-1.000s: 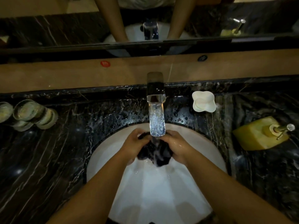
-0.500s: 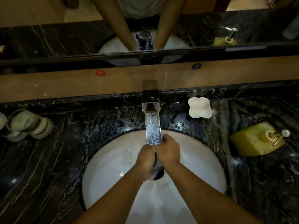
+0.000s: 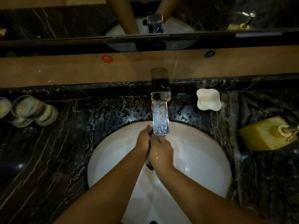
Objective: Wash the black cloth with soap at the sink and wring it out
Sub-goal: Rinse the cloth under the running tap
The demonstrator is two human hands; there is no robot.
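**Cloth pressed between hands at tap**

Left hand [image 3: 143, 141] and right hand [image 3: 161, 151]: closed together around the cloth [image 3: 149, 166], over the sink [image 3: 202, 159], beneath the tap [image 3: 161, 113]. Cloth mostly hidden; dark edge shows between palms. Soap dish [image 3: 208, 99], dispenser [image 3: 265, 133] to the right.

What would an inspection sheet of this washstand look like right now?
Surface: black marble counter, wet near the white basin.
Job's things: black cloth squeezed between both hands; white soap dish; yellow soap dispenser.
Clutter: upturned glasses at left.
Grippers: left hand and right hand clasp the cloth under the faucet.
Cables: nothing seen.
Surroundings: mirror behind, tan ledge with red sticker.
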